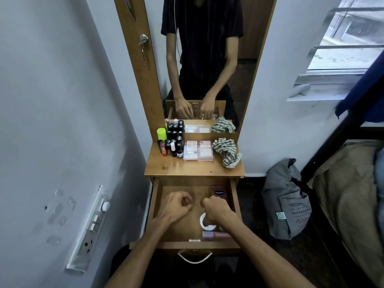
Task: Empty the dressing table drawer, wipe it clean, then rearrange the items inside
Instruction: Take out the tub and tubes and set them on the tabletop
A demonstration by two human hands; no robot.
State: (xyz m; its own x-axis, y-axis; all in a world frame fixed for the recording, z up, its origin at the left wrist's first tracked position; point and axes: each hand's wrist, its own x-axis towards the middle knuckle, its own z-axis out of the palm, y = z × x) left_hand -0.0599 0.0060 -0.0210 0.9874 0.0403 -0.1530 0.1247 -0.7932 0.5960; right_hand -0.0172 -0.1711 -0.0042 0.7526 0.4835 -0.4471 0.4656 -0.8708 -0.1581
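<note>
The wooden drawer [161, 208] is pulled out below the dressing table top [193, 168]. Inside it lie a Vaseline tube [219, 193] at the back right, a round white jar [204, 222] and a pink bottle [214, 235] near the front right. My left hand [176, 206] hovers over the drawer's left half with fingers curled; whether it holds anything is hidden. My right hand [216, 210] is closed above the white jar, partly covering it. On the top stand several small bottles [171, 145], a clear palette box [198, 151] and a checked cloth [227, 152].
A mirror [207, 59] rises behind the top. A wall with a switch panel [91, 227] is close on the left. A grey bag [287, 200] sits on the floor to the right, beside a bed [353, 194]. The drawer's metal handle [195, 259] faces me.
</note>
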